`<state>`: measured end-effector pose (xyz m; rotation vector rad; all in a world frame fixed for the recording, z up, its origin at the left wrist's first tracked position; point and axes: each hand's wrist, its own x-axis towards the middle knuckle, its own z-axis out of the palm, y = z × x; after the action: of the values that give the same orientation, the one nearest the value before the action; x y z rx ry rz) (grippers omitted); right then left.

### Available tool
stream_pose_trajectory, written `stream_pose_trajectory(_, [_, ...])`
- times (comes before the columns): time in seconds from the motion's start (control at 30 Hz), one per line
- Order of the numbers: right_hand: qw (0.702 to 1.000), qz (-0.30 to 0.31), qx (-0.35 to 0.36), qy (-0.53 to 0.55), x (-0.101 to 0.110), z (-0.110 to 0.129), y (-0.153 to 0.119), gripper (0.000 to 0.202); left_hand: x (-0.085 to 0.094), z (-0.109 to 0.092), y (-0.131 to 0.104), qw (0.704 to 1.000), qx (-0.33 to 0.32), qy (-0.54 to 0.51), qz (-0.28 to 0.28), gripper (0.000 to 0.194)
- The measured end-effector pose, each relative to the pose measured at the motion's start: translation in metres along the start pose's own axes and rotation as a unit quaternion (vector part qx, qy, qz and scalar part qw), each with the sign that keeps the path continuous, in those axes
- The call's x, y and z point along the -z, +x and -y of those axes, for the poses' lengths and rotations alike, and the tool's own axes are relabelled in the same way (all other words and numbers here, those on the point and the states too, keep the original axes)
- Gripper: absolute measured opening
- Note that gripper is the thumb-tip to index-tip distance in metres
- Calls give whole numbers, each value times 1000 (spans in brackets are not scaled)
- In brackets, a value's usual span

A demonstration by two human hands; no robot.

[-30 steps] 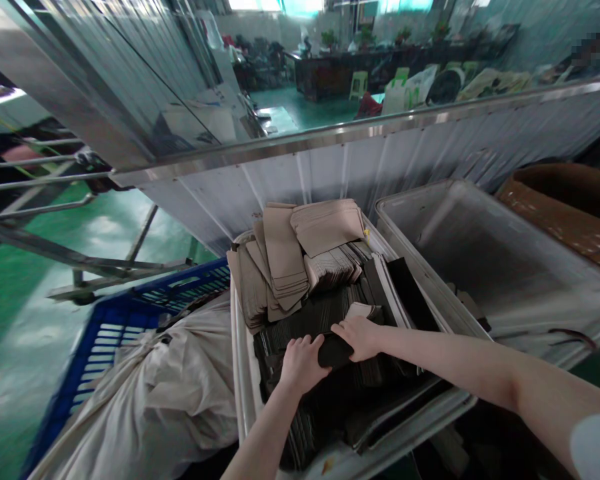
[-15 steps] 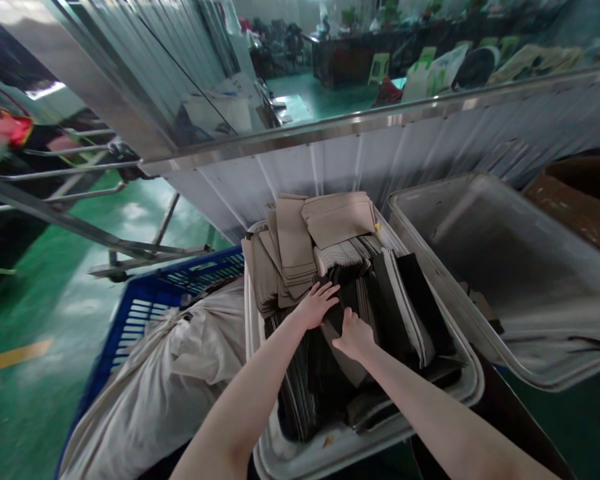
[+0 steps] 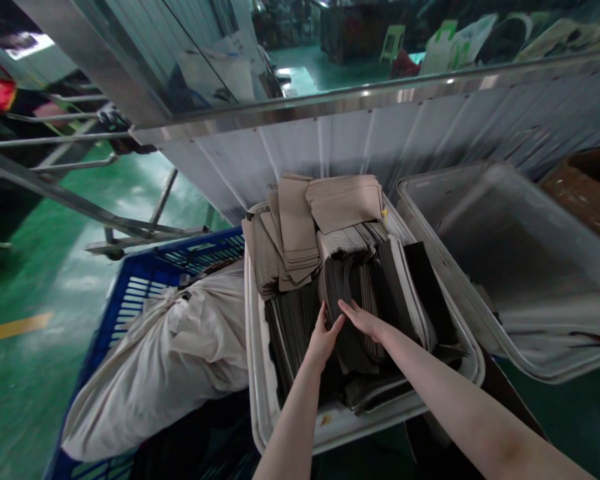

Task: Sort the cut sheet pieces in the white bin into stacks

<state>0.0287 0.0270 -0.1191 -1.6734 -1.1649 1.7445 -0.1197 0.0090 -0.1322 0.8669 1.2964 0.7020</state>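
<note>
A whitish plastic bin (image 3: 254, 373) in front of me holds many flat fabric-like pieces in packed rows. My left hand (image 3: 324, 341) is at the left edge of a stack of dark grey pieces (image 3: 355, 350), thumb over its face and fingers along its side. On the same stack, my right hand (image 3: 364, 320) grips from the right, its fingertips close to my left thumb. Left of them stands a row of dark pieces (image 3: 293, 327). Tan pieces (image 3: 300, 230) lie at the far side of the bin. The undersides of both hands are hidden.
To the left, a blue crate (image 3: 130, 293) holds a large white cloth sack (image 3: 180, 367). A second greyish bin (image 3: 510, 267) stands at right, beside a brown container (image 3: 587, 193). Behind is a ribbed wall (image 3: 325, 150) under a window; a metal rack (image 3: 130, 227) stands left.
My hands have drawn nearer each other on the dark stack, which now stands more upright with its top edges showing. The left hand has turned from palm-down to thumb-up. The view has shifted slightly.
</note>
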Motion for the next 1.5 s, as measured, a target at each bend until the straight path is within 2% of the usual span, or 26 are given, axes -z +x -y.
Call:
stream_pose_trajectory(0.17, [998,-44,37,9,-10,-2,5,73,15,14,-9,1000,12,-23,-12,75])
stream_pose_trajectory(0.27, [997,-46,57,7,-12,-3,7,71,22,20,-12,999,18,-36,-12,72])
stream_pose_trajectory(0.43, [997,-55,57,11,-17,-7,7,70,28,23,-13,995,21,-94,30,71])
stream_pose_trajectory(0.53, [997,-52,56,17,-18,-9,7,70,29,23,-13,994,23,-102,22,69])
stream_pose_trajectory(0.63, [997,-52,46,26,-15,-9,7,69,28,21,-12,993,26,-118,21,67])
stream_pose_trajectory(0.8, [996,-20,36,74,-3,-7,5,64,28,16,-15,984,25,-166,59,54])
stream_pose_trajectory(0.9, [997,-25,22,75,4,-8,6,62,31,13,-16,984,29,-161,67,48])
stream_pose_trajectory(1.5, [995,-18,17,98,10,-13,9,58,35,15,-14,988,36,-137,67,48])
